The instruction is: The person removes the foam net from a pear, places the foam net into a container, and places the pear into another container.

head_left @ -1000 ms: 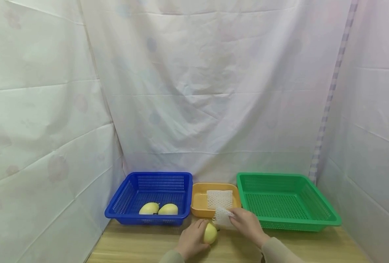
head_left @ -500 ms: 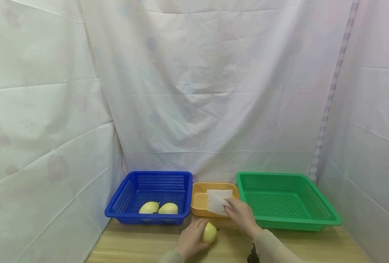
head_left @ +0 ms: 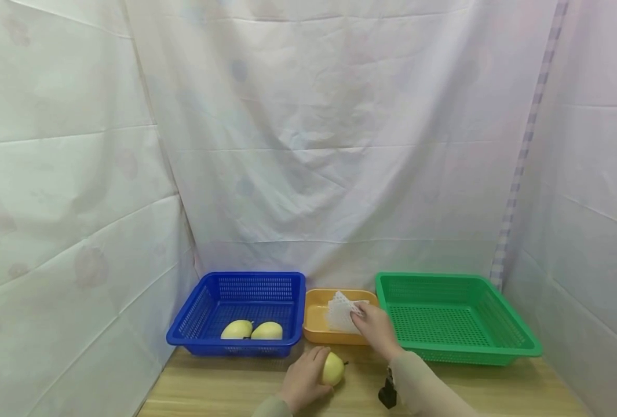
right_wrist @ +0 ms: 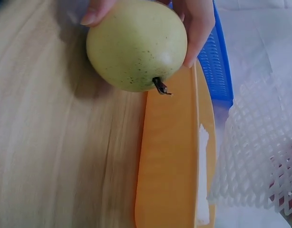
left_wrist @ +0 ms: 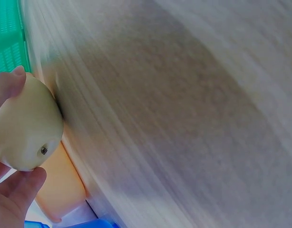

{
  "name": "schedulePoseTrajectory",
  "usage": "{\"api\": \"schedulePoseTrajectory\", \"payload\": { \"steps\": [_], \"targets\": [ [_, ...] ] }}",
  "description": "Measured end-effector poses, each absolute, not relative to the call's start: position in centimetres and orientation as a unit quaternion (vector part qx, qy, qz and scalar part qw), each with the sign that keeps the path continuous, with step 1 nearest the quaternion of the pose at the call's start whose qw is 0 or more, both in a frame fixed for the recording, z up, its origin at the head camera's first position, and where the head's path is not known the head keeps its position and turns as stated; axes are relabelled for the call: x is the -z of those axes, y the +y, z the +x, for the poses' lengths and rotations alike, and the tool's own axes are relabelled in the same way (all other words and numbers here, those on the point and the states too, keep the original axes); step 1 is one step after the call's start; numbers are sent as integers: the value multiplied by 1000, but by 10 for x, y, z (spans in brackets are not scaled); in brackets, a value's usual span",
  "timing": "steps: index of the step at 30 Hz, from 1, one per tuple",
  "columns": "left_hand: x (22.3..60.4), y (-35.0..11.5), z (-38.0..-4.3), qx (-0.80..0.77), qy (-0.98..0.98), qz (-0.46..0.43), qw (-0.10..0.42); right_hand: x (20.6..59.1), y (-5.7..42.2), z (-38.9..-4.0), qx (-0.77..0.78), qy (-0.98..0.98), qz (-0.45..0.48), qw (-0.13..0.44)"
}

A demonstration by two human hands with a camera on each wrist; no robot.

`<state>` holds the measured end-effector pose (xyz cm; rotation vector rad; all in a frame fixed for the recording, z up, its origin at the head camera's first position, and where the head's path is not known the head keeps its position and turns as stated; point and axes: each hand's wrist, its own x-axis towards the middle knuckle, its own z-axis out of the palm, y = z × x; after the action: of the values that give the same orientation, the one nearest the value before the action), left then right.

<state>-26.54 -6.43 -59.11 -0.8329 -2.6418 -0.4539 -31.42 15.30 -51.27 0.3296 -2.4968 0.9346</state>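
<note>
My left hand (head_left: 305,377) grips a yellow-green pear (head_left: 332,369) against the wooden table. In the left wrist view the thumb and fingers hold the pear (left_wrist: 29,123) from opposite sides. Its dark stem shows in the right wrist view, where the pear (right_wrist: 136,45) fills the top. Over the orange tray, my right hand (head_left: 376,327) pinches a white foam net sleeve (head_left: 342,310) by its right side. The mesh of this foam net (right_wrist: 260,147) stands out in the right wrist view. A white strip (right_wrist: 203,175) shows inside the tray there, probably more netting.
A blue basket (head_left: 183,339) with two pears (head_left: 251,330) stands left of the orange tray (head_left: 318,337). On the right is a green basket (head_left: 517,353). White curtains (head_left: 308,145) enclose the table (head_left: 209,385) at the back and sides.
My right hand has moved from beside the pear back over the orange tray, carrying the foam net, which now tilts upward. The left hand and its pear stay in place.
</note>
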Motion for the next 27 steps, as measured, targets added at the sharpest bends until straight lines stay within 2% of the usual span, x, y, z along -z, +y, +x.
{"api": "schedulePoseTrajectory", "payload": {
  "steps": [9, 21, 27],
  "targets": [
    [592, -65, -267, 167, -929, -295, 152, 523, 147, -329, -385, -892, 79, 222],
    [589, -63, -264, 176, -929, -292, 144, 531, 143, -341, -495, -851, 13, 175],
    [589, -64, -265, 174, -932, -284, 143, 530, 142, -352, -514, -839, -9, 179]
  ]
}}
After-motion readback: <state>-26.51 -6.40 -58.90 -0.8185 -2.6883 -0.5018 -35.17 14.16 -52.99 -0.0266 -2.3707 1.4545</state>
